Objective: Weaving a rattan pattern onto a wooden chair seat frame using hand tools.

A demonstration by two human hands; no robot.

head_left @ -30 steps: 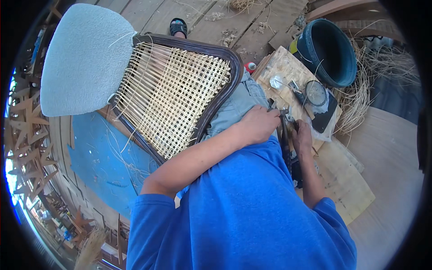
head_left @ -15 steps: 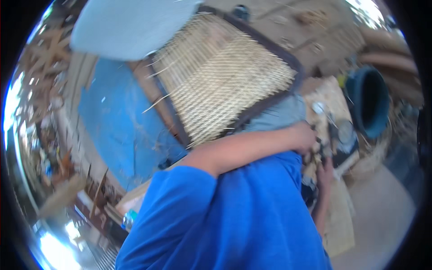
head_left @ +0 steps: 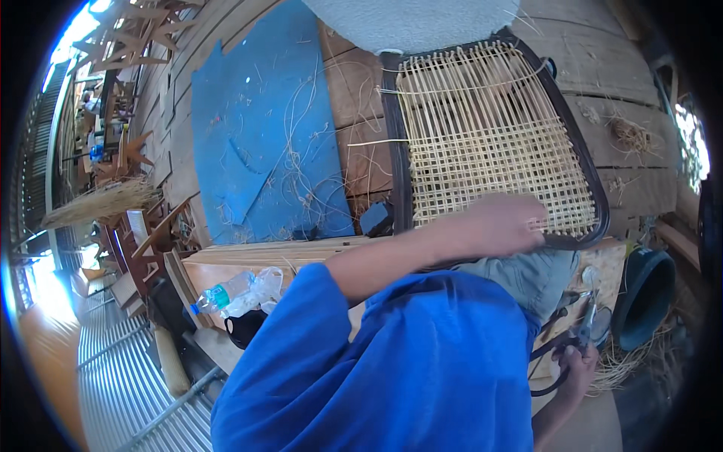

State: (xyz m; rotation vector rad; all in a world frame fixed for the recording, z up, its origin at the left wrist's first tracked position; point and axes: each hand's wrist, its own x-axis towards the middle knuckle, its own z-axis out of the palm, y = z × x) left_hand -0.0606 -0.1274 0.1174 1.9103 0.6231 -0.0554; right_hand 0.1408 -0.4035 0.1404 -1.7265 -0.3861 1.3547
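A half-woven cane panel in a dark frame (head_left: 489, 162) leans in front of me, with a tight mesh in its lower part and parallel strands above. Over its lower edge is my left hand (head_left: 508, 224), smeared by motion. Its fingers look bent, but whether they hold anything is unclear. Low at the right, my right hand (head_left: 578, 369) is closed around what looks like pliers (head_left: 586, 330), a metal tool with black curved handles. One loose cane strand (head_left: 376, 142) sticks out from the left side of the frame.
A blue sheet (head_left: 263, 128) strewn with cane scraps lies left on the plank floor. A plastic bottle (head_left: 218, 296) and bag stand on the wooden bench nearby. Right of my knee is a dark bucket (head_left: 644, 297). A pale rounded surface (head_left: 422, 22) covers the panel's top edge.
My left hand has gone from beside my right hand, at the right, back to the panel's lower edge. My view has swung, and the tool in my right hand now shows.
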